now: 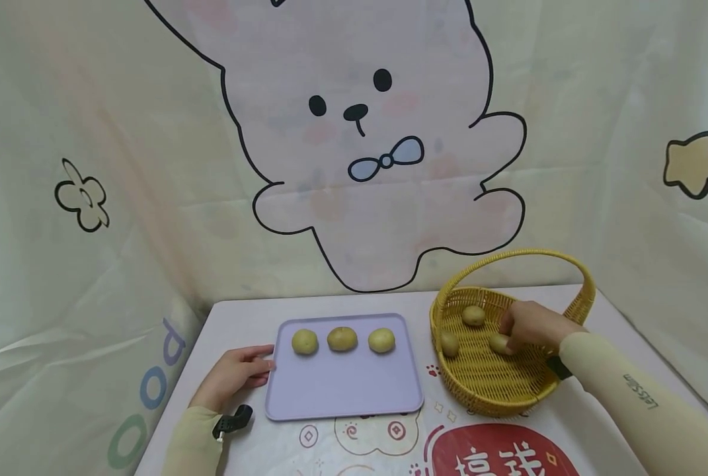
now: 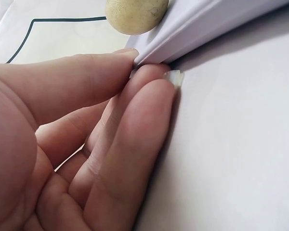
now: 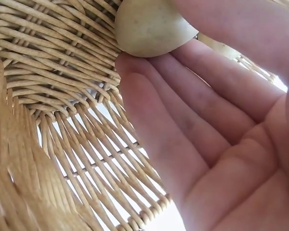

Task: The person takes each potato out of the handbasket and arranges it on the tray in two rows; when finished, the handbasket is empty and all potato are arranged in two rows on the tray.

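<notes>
In the head view my left hand [image 1: 235, 375] is at the left side of a lilac tray [image 1: 343, 390]. Its thumb [image 2: 94, 79] lies on the tray's rim and the fingers come up against the underside, pinching the edge. Three potatoes form a row across the tray's far half: left [image 1: 304, 342], middle [image 1: 342, 338] and right [image 1: 381, 340]. Over on the right, my right hand [image 1: 538, 324] reaches into a yellow wicker basket [image 1: 490, 396] and grips a potato [image 3: 151, 29] between thumb and fingers. Two other potatoes lie in the basket, one farther back [image 1: 473, 316], one at its left wall [image 1: 449, 344].
The basket's tall handle [image 1: 514, 254] arches over it, with my right forearm passing in front of the handle's right end. The white table [image 1: 240, 320] carries a red printed patch [image 1: 502, 449] near its front. A printed curtain [image 1: 359, 218] hangs behind and at both sides.
</notes>
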`<state>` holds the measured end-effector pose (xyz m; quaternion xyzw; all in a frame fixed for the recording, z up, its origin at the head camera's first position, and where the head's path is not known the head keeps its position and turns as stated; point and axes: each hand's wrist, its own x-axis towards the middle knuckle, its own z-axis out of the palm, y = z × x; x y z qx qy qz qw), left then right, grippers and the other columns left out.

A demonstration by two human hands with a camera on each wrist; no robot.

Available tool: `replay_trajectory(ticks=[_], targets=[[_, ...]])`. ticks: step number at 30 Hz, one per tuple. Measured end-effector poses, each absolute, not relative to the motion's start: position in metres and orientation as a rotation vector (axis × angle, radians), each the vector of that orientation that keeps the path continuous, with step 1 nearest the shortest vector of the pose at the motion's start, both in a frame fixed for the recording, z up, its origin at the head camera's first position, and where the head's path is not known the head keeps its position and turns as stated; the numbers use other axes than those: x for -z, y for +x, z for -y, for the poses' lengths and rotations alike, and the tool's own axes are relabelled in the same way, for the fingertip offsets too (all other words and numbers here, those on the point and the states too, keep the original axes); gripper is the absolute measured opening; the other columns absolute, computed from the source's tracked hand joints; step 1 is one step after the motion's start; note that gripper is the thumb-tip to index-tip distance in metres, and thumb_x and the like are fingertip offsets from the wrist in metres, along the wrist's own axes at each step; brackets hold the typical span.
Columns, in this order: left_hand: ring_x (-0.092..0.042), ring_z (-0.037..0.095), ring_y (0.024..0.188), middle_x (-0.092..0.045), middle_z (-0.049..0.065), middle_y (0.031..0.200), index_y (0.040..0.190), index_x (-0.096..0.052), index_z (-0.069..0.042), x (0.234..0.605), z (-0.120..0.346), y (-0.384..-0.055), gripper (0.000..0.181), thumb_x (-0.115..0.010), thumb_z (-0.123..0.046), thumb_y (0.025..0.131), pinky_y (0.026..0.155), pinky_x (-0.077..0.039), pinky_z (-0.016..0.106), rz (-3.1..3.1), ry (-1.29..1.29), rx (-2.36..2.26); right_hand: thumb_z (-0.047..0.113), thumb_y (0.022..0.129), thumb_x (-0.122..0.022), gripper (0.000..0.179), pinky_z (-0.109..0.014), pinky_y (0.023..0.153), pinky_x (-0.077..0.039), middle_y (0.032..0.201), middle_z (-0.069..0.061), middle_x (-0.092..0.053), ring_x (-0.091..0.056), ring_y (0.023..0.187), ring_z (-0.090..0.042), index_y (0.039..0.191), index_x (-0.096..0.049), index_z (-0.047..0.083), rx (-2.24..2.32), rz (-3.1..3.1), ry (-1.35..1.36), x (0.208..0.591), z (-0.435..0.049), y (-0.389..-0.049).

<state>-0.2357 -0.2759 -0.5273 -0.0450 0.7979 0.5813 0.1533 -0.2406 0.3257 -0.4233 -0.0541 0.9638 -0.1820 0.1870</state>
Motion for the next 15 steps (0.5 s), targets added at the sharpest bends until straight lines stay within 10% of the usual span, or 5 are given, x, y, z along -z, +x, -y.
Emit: replay_trajectory(ticks=[15], targets=[[-0.069,0.01,0.079,-0.069,0.003,0.091,0.15,-0.06,0.004,0.524,0.274,-0.234,0.06,-0.08,-0.012,0.096,0.072,-0.063,0.021,-2.272,-0.155,-1.691,0.01,0.079,-0.09,0.021,-0.038,0.08,-0.054,0.094,0.001,-0.077,-0.062,0.088,-0.019,0.1,-0.085,0.012,0.603,-2.807,-0.241,0.409,-0.317,-0.225]])
